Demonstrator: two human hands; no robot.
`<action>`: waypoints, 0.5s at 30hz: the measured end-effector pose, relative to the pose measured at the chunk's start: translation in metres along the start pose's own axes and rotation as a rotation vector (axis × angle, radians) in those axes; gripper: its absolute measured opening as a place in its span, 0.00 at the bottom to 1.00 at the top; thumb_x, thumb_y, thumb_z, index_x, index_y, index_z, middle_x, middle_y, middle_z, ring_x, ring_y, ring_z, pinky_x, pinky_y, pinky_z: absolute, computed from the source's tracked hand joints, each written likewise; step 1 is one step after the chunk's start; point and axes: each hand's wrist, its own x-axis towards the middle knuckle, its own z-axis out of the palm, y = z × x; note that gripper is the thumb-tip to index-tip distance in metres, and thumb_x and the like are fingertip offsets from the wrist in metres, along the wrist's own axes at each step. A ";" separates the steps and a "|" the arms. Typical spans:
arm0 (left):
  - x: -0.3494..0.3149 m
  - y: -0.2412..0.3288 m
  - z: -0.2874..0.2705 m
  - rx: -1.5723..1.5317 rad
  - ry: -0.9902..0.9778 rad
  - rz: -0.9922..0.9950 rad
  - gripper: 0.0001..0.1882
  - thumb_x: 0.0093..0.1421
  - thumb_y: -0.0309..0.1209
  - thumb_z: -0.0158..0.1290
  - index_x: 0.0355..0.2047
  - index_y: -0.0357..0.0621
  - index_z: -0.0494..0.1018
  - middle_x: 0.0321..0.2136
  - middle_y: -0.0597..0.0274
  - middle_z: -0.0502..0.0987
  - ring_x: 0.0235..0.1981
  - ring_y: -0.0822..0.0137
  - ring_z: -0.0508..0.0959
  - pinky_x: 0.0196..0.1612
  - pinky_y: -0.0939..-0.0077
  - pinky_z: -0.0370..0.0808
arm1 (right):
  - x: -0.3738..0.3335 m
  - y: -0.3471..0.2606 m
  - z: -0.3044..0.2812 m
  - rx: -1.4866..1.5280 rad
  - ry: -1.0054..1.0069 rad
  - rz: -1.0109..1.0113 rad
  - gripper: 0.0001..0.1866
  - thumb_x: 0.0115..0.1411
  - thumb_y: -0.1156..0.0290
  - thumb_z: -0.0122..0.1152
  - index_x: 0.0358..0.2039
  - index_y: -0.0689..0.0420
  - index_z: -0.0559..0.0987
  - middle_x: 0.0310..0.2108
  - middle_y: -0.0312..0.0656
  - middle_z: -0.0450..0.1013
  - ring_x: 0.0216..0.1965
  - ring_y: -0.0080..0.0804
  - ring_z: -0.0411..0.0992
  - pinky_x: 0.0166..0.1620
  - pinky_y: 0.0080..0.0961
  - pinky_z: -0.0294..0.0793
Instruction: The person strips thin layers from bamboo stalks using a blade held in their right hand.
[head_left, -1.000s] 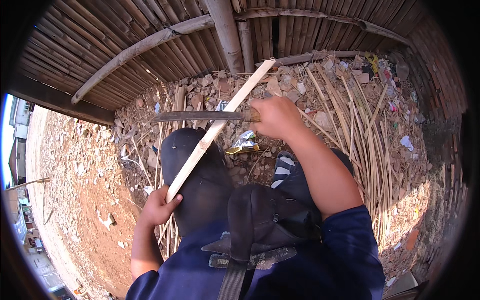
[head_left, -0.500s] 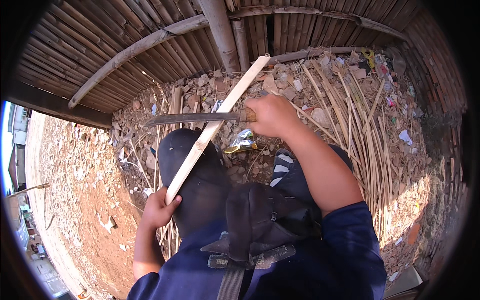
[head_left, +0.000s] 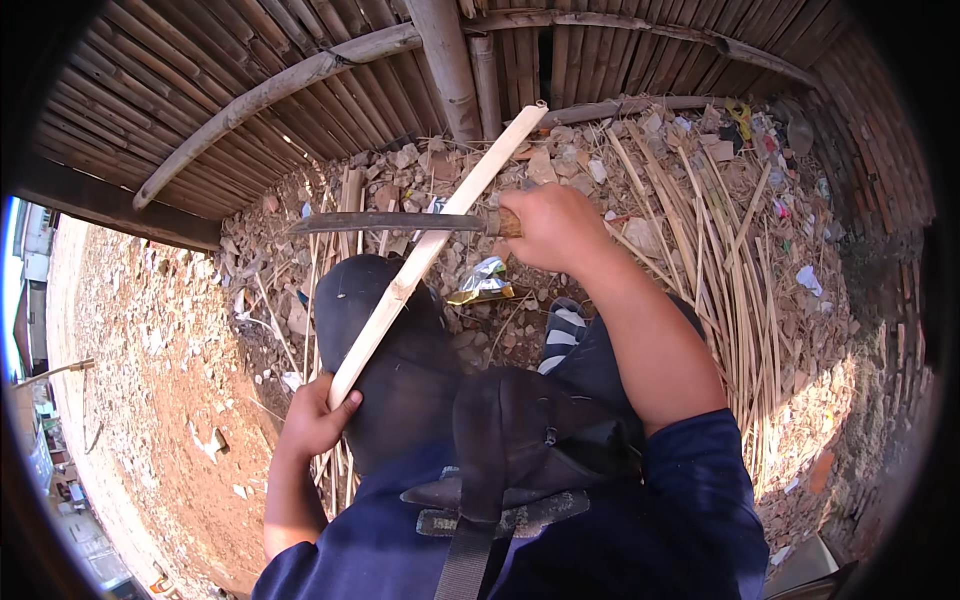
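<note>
A pale bamboo strip [head_left: 440, 245] slants from my left thigh up and away to the right. Its near end is gripped in my left hand [head_left: 318, 415], the thumb pressed along its edge. My right hand [head_left: 548, 228] is wrapped round the wooden handle of a long machete [head_left: 390, 223]. The dark blade points left and lies across the strip around its middle, touching or just over it; I cannot tell which. The strip's far end reaches toward the bamboo wall.
Many split bamboo strips [head_left: 735, 290] lie in a loose heap to the right. A slatted bamboo wall [head_left: 240, 90] with a post [head_left: 445, 70] stands ahead, a brick wall [head_left: 885, 180] at the right. Rubble and a shiny wrapper [head_left: 484, 281] cover the ground before my knees.
The machete has risen slightly toward the strip's far end, its blade angle a little changed. My right hand has shifted slightly right. My left hand still grips the strip.
</note>
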 end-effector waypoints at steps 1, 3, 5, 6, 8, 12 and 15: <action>-0.001 -0.001 0.000 -0.019 -0.005 -0.010 0.20 0.60 0.42 0.63 0.31 0.36 0.73 0.19 0.49 0.75 0.22 0.59 0.75 0.30 0.63 0.72 | 0.003 0.006 0.001 0.004 -0.001 -0.001 0.19 0.50 0.65 0.64 0.45 0.53 0.81 0.35 0.54 0.80 0.40 0.53 0.78 0.45 0.44 0.78; -0.002 0.001 0.001 -0.011 0.008 -0.030 0.20 0.60 0.43 0.63 0.31 0.36 0.74 0.20 0.48 0.75 0.22 0.57 0.76 0.30 0.62 0.72 | 0.014 0.033 0.003 0.152 0.103 0.138 0.17 0.50 0.66 0.64 0.43 0.53 0.82 0.35 0.54 0.79 0.39 0.54 0.78 0.44 0.44 0.78; 0.001 0.017 -0.001 0.025 0.021 -0.039 0.20 0.60 0.44 0.62 0.32 0.36 0.74 0.21 0.46 0.77 0.25 0.53 0.79 0.32 0.61 0.74 | 0.019 0.068 0.007 0.180 0.197 0.222 0.17 0.50 0.66 0.64 0.43 0.53 0.82 0.35 0.54 0.79 0.39 0.54 0.78 0.44 0.44 0.77; 0.001 0.017 -0.002 0.026 0.030 -0.038 0.20 0.60 0.44 0.62 0.32 0.36 0.74 0.21 0.46 0.77 0.25 0.53 0.79 0.32 0.61 0.74 | 0.021 0.067 0.004 0.221 0.268 0.305 0.17 0.51 0.66 0.64 0.43 0.53 0.82 0.35 0.55 0.79 0.39 0.55 0.78 0.44 0.44 0.77; 0.001 0.017 -0.004 0.094 0.014 -0.028 0.20 0.60 0.44 0.62 0.32 0.36 0.74 0.22 0.46 0.78 0.26 0.50 0.80 0.33 0.60 0.74 | 0.016 0.063 0.004 0.218 0.311 0.275 0.17 0.50 0.66 0.64 0.43 0.53 0.82 0.35 0.55 0.79 0.40 0.55 0.77 0.45 0.44 0.77; 0.000 0.008 -0.001 0.020 0.008 -0.020 0.19 0.60 0.42 0.63 0.33 0.36 0.74 0.20 0.49 0.75 0.22 0.59 0.76 0.31 0.63 0.72 | -0.001 0.017 0.004 0.149 0.197 0.174 0.16 0.50 0.64 0.65 0.41 0.53 0.81 0.33 0.55 0.79 0.38 0.57 0.77 0.43 0.46 0.77; -0.001 0.008 -0.003 -0.020 -0.023 -0.043 0.19 0.60 0.41 0.63 0.32 0.36 0.74 0.19 0.55 0.74 0.23 0.67 0.72 0.31 0.66 0.71 | -0.007 0.006 0.004 0.006 0.106 -0.099 0.11 0.49 0.65 0.65 0.31 0.54 0.77 0.28 0.51 0.77 0.33 0.59 0.75 0.38 0.48 0.75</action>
